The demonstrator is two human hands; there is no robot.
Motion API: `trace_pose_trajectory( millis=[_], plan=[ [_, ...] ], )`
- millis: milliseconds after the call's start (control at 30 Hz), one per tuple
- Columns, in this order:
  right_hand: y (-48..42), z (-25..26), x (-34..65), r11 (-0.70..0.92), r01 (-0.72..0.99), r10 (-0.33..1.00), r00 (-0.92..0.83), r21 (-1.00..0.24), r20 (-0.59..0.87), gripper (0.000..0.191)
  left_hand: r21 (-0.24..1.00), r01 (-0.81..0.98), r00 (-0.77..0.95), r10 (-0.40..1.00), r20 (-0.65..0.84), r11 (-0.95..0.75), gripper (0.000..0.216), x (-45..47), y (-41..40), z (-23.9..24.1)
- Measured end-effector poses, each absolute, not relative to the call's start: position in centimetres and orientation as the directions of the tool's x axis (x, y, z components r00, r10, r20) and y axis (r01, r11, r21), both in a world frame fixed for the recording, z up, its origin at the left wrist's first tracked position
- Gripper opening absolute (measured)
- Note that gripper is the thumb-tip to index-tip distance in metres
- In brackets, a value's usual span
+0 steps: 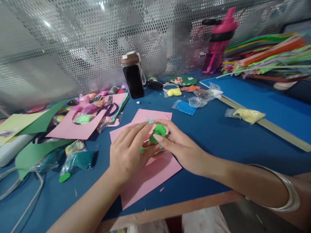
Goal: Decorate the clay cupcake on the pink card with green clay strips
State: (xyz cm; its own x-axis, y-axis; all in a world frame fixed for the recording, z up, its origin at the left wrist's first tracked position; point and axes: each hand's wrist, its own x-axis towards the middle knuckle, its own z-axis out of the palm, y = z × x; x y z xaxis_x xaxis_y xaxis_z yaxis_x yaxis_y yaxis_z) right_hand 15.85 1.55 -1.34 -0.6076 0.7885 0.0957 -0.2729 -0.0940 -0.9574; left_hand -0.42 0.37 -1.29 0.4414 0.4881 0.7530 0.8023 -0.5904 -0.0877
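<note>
Both my hands meet over a sheet of pink paper (145, 187) on the blue table. Between them is a piece of bright green modelling clay (159, 130), with a bit of red showing beside it. My left hand (128, 147) curls round the clay from the left, and more green shows under its fingers. My right hand (182, 144) grips the clay from the right, its thumb pressed on the near side. The fingers partly hide the clay, so its full shape cannot be made out.
Left lie scissors (111, 108), cut pink paper (80, 127), green paper and teal clay packets (81, 159). Behind stand a brown-capped bottle (133, 77) and a pink bottle (218, 45) before a perforated metal screen (97, 42). Right are a yellow clay packet (249, 115) and pipe cleaners (272, 55).
</note>
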Motion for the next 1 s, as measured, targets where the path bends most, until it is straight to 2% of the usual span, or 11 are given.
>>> trace_pose_trajectory(
  millis=[100,233,300,467,633,767,833,900,933,967,1000],
  plan=[
    [1.5,-1.1,16.1,-0.046,-0.209,0.796,-0.598,-0.977,0.090,0.047,-0.123,0.796,0.468,0.473,0.747,-0.593,0.026,-0.6,0.3,-1.0],
    [1.8,-0.4,16.8,0.272,0.087,0.774,-0.612,-0.958,0.164,0.038,-0.165,0.748,0.537,0.440,0.720,-0.643,0.015,-0.7,0.1,-0.5],
    [2.0,-0.1,17.1,0.330,0.171,0.755,-0.638,-0.928,0.151,0.036,-0.165,0.713,0.558,0.410,0.721,-0.681,0.012,-0.6,-0.1,-0.4],
    [2.4,-0.2,17.3,0.232,0.156,0.699,-0.714,-0.960,0.053,0.036,-0.171,0.576,0.683,0.356,0.638,-0.799,0.014,-0.7,-0.3,-0.4],
    [2.5,0.0,17.1,0.056,0.062,0.631,-0.775,-0.997,-0.013,0.030,-0.186,0.573,0.686,0.343,0.642,-0.798,0.016,-0.8,0.0,-0.8],
    [3.6,0.5,17.8,0.006,0.060,0.611,-0.790,-0.998,-0.044,0.027,-0.155,0.545,0.655,0.303,0.692,-0.824,0.010,-1.4,0.3,-0.8],
    [4.6,0.5,18.4,0.010,0.056,0.671,-0.741,-0.998,-0.035,0.023,-0.066,0.656,0.489,0.357,0.796,-0.752,0.010,-2.5,0.8,-0.5],
    [5.6,0.5,18.8,0.028,0.005,0.795,-0.606,-1.000,0.019,0.019,0.196,0.855,0.052,0.455,0.889,-0.481,0.014,-4.1,1.6,-0.2],
    [6.0,0.4,18.9,0.027,-0.031,0.847,-0.530,-0.999,0.039,0.017,0.379,0.824,-0.127,0.514,0.848,-0.422,0.016,-5.0,2.1,0.0],
    [6.2,0.4,18.8,0.011,-0.058,0.883,-0.468,-0.998,0.037,0.013,0.471,0.774,-0.228,0.507,0.831,-0.423,0.020,-5.7,2.6,0.0],
    [6.4,0.3,18.7,-0.005,-0.082,0.906,-0.422,-0.997,0.030,0.009,0.521,0.749,-0.235,0.570,0.787,-0.410,0.025,-6.4,3.2,-0.2]
  ],
)
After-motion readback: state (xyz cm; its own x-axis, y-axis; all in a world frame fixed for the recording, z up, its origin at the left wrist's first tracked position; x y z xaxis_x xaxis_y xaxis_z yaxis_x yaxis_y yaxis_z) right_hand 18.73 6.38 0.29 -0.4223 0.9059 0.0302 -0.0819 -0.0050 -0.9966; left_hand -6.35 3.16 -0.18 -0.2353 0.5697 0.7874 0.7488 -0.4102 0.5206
